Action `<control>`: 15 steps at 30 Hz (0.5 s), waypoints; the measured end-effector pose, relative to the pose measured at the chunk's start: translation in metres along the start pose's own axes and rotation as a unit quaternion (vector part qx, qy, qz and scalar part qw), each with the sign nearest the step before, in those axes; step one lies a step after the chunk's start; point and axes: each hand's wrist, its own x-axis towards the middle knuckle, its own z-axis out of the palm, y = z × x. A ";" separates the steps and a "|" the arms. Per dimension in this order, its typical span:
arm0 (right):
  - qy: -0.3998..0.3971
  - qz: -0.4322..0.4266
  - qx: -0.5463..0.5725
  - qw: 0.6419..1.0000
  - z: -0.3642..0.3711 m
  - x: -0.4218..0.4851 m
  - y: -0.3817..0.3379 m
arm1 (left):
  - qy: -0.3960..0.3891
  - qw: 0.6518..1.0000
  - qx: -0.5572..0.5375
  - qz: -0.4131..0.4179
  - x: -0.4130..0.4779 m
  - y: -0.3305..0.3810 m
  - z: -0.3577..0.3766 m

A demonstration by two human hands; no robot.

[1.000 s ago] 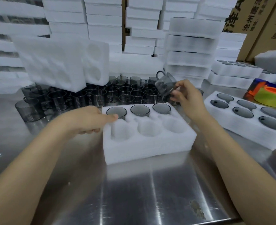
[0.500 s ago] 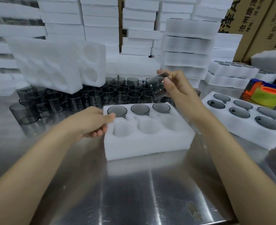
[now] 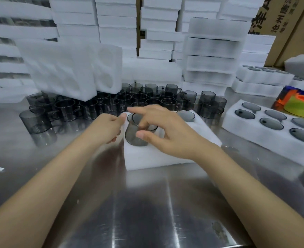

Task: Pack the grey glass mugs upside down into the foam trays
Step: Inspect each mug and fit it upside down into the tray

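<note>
Head view. The right hand [image 3: 172, 133] grips one grey glass mug [image 3: 134, 134]: the thumb presses the mug's near wall, the curled fingers [image 3: 147, 125] close on its far side, and the index finger points out straight to the left, above the mug. The mug sits under these fingers, tilted slightly, at the near-left pocket of the foam tray [image 3: 156, 158]. Its lower end is level with the pocket. Whether it touches the foam cannot be told, nor whether the round face on top is base or mouth.

The left hand [image 3: 105, 128] holds the tray's left edge just beside the mug, thumb tip on the top corner and fingers curled against the side wall.

Beyond the right fingers, one packed mug [image 3: 186, 116] shows a flat grey disc in the tray's far row. The rest of that row is hidden by the hand. The tray lies on a steel desk [image 3: 147, 212].

Farther beyond both hands stands a cluster of loose mugs [image 3: 87, 109], mouths up. An empty foam tray [image 3: 62, 68] leans over them to the left of the fingers.

Well to the right of the right hand lies a filled tray [image 3: 265, 140], and past it an orange and green object [image 3: 297, 104]. Foam stacks [image 3: 117, 24] and cardboard boxes [image 3: 290, 20] fill the background.
</note>
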 end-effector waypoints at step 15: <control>-0.088 0.088 0.063 0.990 -0.012 -0.003 0.005 | -0.083 0.995 -0.061 0.007 0.003 0.003 0.000</control>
